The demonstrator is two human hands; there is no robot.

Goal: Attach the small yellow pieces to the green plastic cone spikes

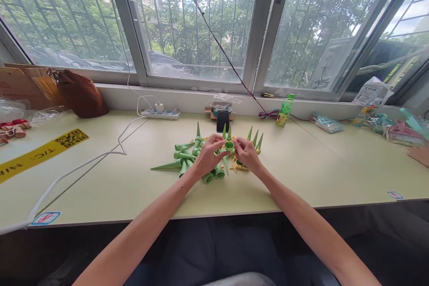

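My left hand [210, 155] pinches a green plastic plant-watering spike [229, 145], its round hollow end facing me. Against the other side of that end, my right hand [247, 153] has its fingers closed; whatever lies between them is too small and covered to make out. A heap of similar green spikes [182, 155] lies left of and beneath my left hand. Beyond and beside my right hand, several spikes [255, 137] stand with points up. Small yellow plastic parts [238, 166] lie under the right hand, partly hidden by it.
Behind the hands, a phone [222, 120] leans on a small box. A green drink bottle [284, 111] and a power strip [161, 114] stand near the window ledge. A white cable [83, 164] crosses the table at left. Another person's hand [418, 155] rests at far right.
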